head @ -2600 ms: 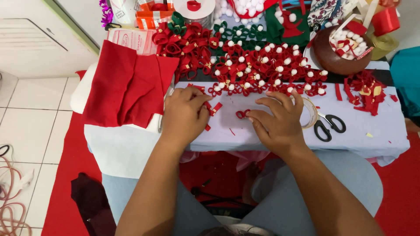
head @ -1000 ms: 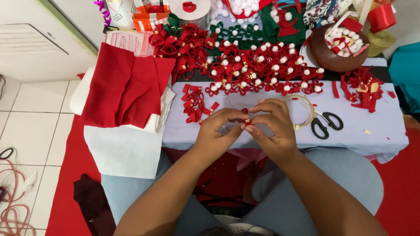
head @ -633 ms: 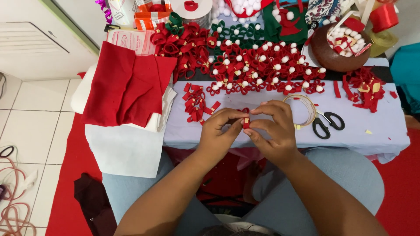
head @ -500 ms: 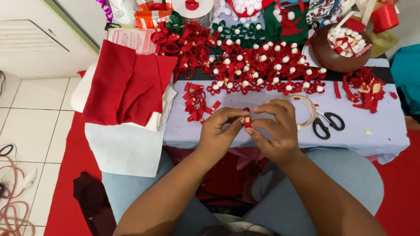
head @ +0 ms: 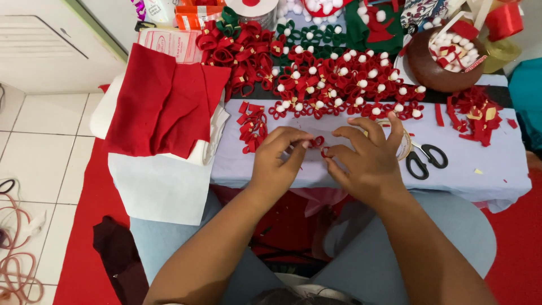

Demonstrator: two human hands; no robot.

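Observation:
My left hand (head: 280, 161) and my right hand (head: 364, 161) meet over the pale lilac cloth (head: 480, 181) on the low table. Between their fingertips they pinch a small red felt loop piece (head: 318, 143), held just above the cloth. A little pile of red felt loops (head: 252, 125) lies to the left of my left hand. Beyond my fingers spreads a wide mass of finished red felt flowers with white pompom centres (head: 339, 85). Black-handled scissors (head: 426, 159) lie just right of my right hand, beside a ring of tape (head: 404, 144) partly hidden by my fingers.
Folded red felt (head: 164, 104) lies on white sheets (head: 164, 183) at the left. A brown bowl (head: 429, 70) with pieces stands at the back right, red scraps (head: 474, 113) near it. Green felt flowers (head: 307, 34) sit behind. Tiled floor and cables (head: 17, 265) are at the left.
Both hands lifted off the cloth, where they pressed flat, and drew together, now pinching the small red piece between their fingertips. The pile of red loops, earlier covered by my left hand, is exposed.

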